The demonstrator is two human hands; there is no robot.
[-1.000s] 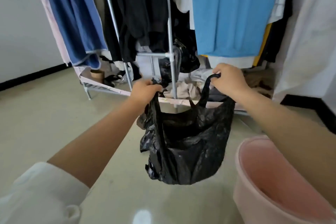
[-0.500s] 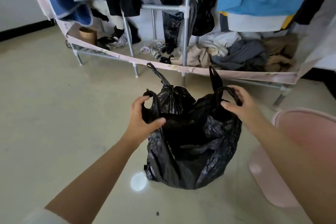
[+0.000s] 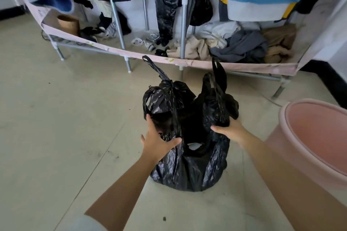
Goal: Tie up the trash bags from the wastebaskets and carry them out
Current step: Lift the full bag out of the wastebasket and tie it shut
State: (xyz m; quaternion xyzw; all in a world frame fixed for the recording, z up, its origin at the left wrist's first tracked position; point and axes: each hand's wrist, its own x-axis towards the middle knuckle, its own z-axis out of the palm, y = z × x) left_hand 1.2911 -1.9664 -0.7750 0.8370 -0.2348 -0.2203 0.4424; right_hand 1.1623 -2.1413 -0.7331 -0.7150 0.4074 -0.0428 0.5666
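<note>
A black trash bag point(image 3: 189, 169) stands on the pale floor in the middle of the head view, its mouth gaping and something white showing inside. Its handle loops stick up at the far side. My left hand point(image 3: 156, 141) grips the bag's left rim, thumb and fingers curled round the plastic. My right hand point(image 3: 228, 129) grips the right rim just below the right handle. A pink wastebasket point(image 3: 293, 137) with no liner stands at the right edge, beside my right forearm.
A metal clothes rack point(image 3: 183, 15) with hanging clothes spans the back, its low shelf heaped with crumpled clothes point(image 3: 238, 45) and a brown cylinder point(image 3: 68, 23). A black skirting board runs along the wall at right. Bare floor lies to the left.
The bag came down from hanging in the air onto the floor. Both hands slid from the handle loops down to the bag's rim, and the handles now stand free.
</note>
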